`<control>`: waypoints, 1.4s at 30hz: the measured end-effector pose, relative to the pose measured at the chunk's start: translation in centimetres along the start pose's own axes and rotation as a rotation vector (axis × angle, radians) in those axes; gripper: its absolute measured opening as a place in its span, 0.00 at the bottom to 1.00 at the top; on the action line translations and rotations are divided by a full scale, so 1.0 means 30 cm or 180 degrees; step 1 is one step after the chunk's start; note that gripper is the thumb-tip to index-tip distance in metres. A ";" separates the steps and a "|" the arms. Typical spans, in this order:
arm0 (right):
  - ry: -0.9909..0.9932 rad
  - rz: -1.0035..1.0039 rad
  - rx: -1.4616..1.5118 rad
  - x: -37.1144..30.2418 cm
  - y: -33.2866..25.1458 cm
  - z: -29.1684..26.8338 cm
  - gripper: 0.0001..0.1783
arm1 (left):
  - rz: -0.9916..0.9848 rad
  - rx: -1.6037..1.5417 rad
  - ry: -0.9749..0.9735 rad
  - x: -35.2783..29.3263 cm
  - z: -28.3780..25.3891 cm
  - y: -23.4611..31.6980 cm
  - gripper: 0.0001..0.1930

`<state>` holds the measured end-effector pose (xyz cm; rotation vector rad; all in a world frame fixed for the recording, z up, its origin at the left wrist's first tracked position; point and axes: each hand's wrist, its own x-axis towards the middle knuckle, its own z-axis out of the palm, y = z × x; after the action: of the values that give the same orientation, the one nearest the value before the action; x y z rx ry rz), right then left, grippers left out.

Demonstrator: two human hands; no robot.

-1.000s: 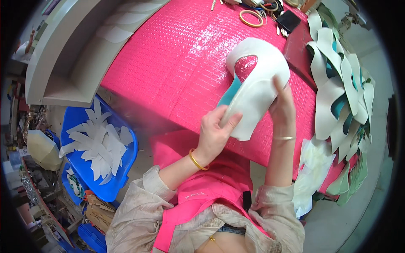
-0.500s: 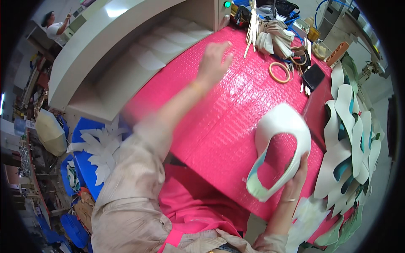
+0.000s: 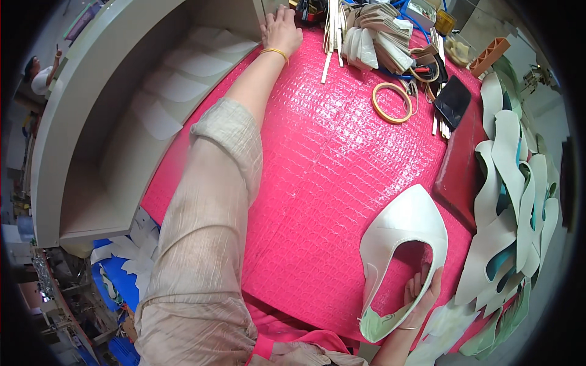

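My right hand [image 3: 422, 291] grips the side of a white shoe upper [image 3: 404, 221] at the lower right. The upper has a pointed toe, an open middle and pale green lining at its heel; my fingers curl over its inner edge. Far off at the top, my left hand [image 3: 282, 30] reaches to the right end of a beige curved housing [image 3: 52, 165]. Its fingers are spread, with nothing seen in them, and the fingertips touch or nearly touch the housing's end. Several thin whitish curved pieces [image 3: 155, 116] lie inside the housing.
A pink textured cover [image 3: 293, 183] lies on the table. Bundled pale pieces [image 3: 378, 36], a tape roll [image 3: 392, 102] and a black flat object [image 3: 453, 102] sit at the back right. A dark red board [image 3: 458, 177] and stacked white cut pieces [image 3: 510, 146] line the right side.
My left hand has moved up and left to the housing's end. The shoe upper, in my right hand, now shows its pointed toe turned away from me. The whole view has shifted.
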<state>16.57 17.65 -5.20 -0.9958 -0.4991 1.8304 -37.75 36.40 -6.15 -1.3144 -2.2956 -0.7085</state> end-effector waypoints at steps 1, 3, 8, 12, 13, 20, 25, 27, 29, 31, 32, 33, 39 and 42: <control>-0.0068 -0.0011 0.0029 0.002 0.003 -0.019 0.17 | -0.0048 -0.0103 0.0024 -0.005 0.013 -0.003 0.25; -0.0127 -0.0045 0.0071 0.000 0.008 -0.034 0.18 | -0.0122 -0.0300 0.0071 -0.022 0.000 0.014 0.26; -0.0564 -0.0011 0.0127 -0.020 0.007 -0.022 0.18 | -0.0067 -0.1071 0.0262 -0.083 -0.053 0.036 0.23; -0.0009 -0.0041 0.0238 -0.063 -0.025 0.093 0.17 | 0.0031 -0.3457 -0.1240 -0.378 -0.505 0.313 0.17; 0.0048 -0.0093 0.0230 -0.061 -0.033 0.153 0.18 | 0.0417 -0.4333 -0.1923 -0.503 -0.624 0.355 0.18; -0.0913 -0.1438 -0.0686 -0.048 -0.058 0.424 0.20 | -0.0335 -0.4660 -0.3844 -1.026 -0.974 0.546 0.16; -0.1366 -0.1257 -0.1511 -0.055 -0.103 0.470 0.16 | -0.1536 -0.5478 -0.1984 -1.125 -1.032 0.613 0.13; -0.1914 -0.0401 -0.1905 -0.088 -0.093 0.460 0.22 | -0.2085 -0.5693 -0.1489 -1.108 -1.025 0.627 0.14; -0.2700 -0.0267 -0.2562 -0.168 -0.059 0.408 0.25 | -0.2702 -0.6156 -0.0750 -1.069 -0.972 0.623 0.14; -0.2867 -0.1723 -0.2614 -0.198 0.079 0.350 0.29 | -0.2918 -0.6118 -0.0475 -1.057 -0.914 0.611 0.15; -0.2443 -0.1765 -0.2903 -0.207 0.101 0.348 0.26 | -0.3061 -0.6056 -0.0358 -1.065 -0.907 0.604 0.15; -0.2549 -0.1448 -0.2679 -0.213 0.100 0.350 0.22 | -0.3003 -0.6025 -0.0275 -1.071 -0.909 0.600 0.16; -0.2859 -0.0436 -0.1851 -0.242 0.087 0.344 0.08 | -0.2689 -0.5782 -0.0187 -1.065 -0.953 0.596 0.19; -0.2897 -0.0298 -0.1956 -0.239 0.066 0.301 0.10 | -0.2685 -0.5582 -0.0021 -1.070 -0.961 0.602 0.18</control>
<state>9.67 11.16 1.68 -0.4230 -1.6978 2.0161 -4.04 5.17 2.59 -0.4862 -1.7893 -3.3351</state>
